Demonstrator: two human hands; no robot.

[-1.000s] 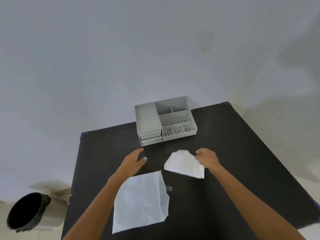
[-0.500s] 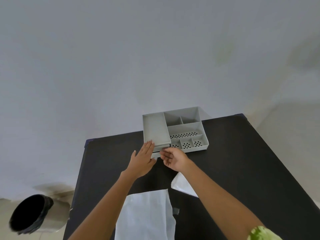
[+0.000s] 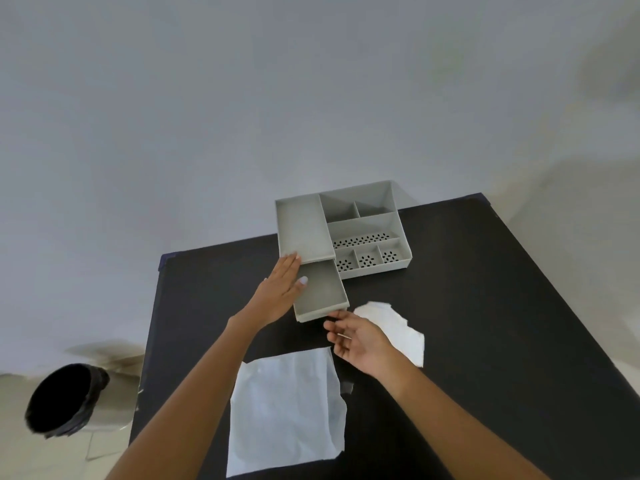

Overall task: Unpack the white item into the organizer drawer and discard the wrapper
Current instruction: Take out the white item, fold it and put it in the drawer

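White folded item [image 3: 394, 327], soft and crumpled, lies on the black table [image 3: 485, 306] behind the right hand [image 3: 360, 344], partly hidden; that hand's fingers are loose at the grey plastic drawer [image 3: 320, 292]; the flat left hand [image 3: 280, 292] rests on its side; a thin square wrapper [image 3: 287, 414] lies nearer.

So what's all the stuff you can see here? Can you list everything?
table: one, black, fills the middle of the view
organizer: one, grey, far side of table, several open compartments
drawer: one, grey, pulled out of the organizer toward the person, looks empty
white item: one, white, crumpled, on table right of drawer
wrapper: one, white, flat sheet at near edge of table
bin: one, black-lined, on floor at left
hands: two; left hand flat against the drawer's left side, right hand open at the drawer's front
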